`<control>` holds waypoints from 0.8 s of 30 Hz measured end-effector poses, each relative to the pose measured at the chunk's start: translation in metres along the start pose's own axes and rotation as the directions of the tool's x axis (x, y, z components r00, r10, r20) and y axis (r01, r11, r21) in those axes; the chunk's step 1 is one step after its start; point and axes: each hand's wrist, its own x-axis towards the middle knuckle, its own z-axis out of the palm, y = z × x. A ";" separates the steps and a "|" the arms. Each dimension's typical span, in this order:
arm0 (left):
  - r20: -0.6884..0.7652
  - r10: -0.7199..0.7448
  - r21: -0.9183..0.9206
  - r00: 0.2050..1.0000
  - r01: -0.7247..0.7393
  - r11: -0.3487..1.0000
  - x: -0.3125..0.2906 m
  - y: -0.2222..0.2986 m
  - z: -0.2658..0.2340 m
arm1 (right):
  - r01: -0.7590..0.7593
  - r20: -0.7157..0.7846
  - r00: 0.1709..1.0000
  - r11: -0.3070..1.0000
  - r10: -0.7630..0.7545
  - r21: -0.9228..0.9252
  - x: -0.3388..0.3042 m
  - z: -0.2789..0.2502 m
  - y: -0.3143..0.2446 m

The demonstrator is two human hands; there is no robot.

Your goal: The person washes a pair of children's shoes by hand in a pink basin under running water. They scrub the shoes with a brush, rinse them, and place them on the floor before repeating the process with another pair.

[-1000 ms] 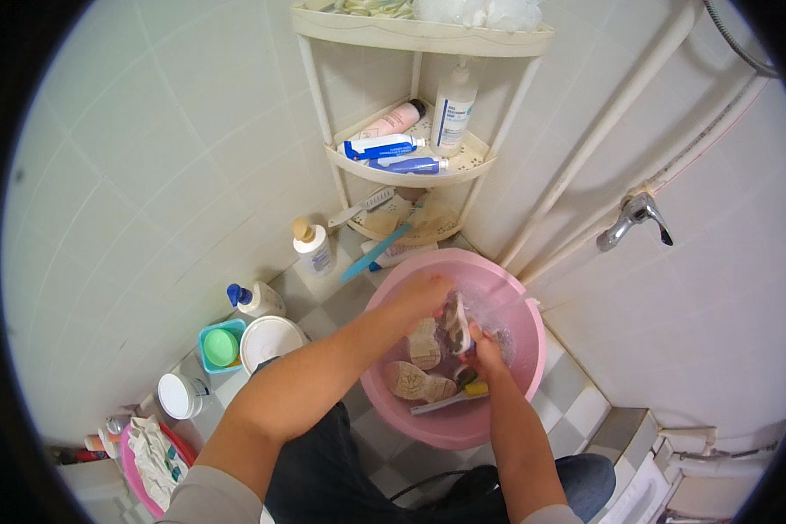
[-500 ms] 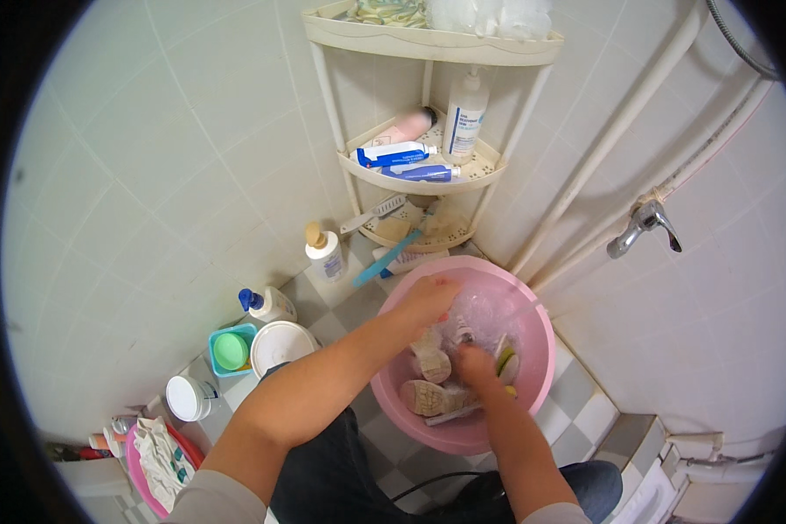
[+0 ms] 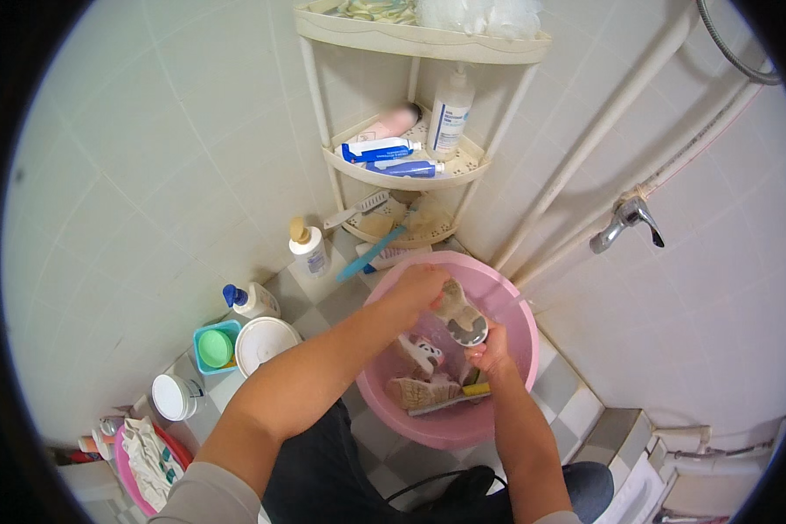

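The corner shelf rack (image 3: pixel 393 166) is cut off at the top edge. Below it on the tiled floor (image 3: pixel 576 397), the pink basin (image 3: pixel 506 293) holds more wet pieces, partly hidden by both forearms. Over the basin, the left hand (image 3: pixel 419 288) and right hand (image 3: pixel 491 345) both grip a small grey-and-white sock (image 3: pixel 459 314); its lower end is covered by fingers. A white pump bottle (image 3: pixel 308 247) stands beside the basin.

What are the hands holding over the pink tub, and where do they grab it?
Both hands hold one small grey-and-cream sock: left hand at its upper end, right hand at its lower end.
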 end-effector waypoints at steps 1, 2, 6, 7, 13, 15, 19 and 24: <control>0.007 0.010 -0.019 1.000 -0.010 1.000 0.000 0.001 0.002 | -0.026 0.020 1.000 0.996 0.024 0.082 -0.001 -0.001 0.004; 0.005 0.018 -0.036 1.000 -0.018 0.999 -0.004 0.003 0.005 | -0.060 0.047 0.998 0.984 0.053 0.166 -0.003 -0.003 0.011; -0.077 0.022 -0.050 0.997 -0.026 0.998 -0.008 0.002 -0.001 | -0.020 -0.177 0.984 0.995 0.003 -0.095 0.028 -0.027 0.037; -0.088 0.014 -0.048 0.996 -0.018 0.999 -0.008 0.003 -0.003 | 0.070 -0.119 0.988 0.978 -0.094 -0.196 0.037 -0.036 0.044; -0.130 0.003 -0.042 0.992 -0.008 0.999 -0.008 0.003 -0.008 | 0.100 0.513 0.570 -0.565 -0.642 -0.819 0.038 -0.048 0.077; -0.122 0.013 -0.022 0.992 -0.016 1.000 -0.006 -0.001 -0.005 | 0.010 0.464 0.519 -0.537 -0.718 -0.843 0.030 -0.029 0.087; -0.082 0.028 0.003 0.996 -0.028 1.000 -0.005 -0.002 -0.004 | 0.019 0.268 0.911 -0.618 -0.313 -0.786 0.039 -0.024 0.066; -0.044 0.008 0.037 0.999 -0.006 0.999 -0.001 0.000 0.002 | -0.140 0.169 0.885 -0.594 -0.434 -0.792 0.040 -0.030 0.071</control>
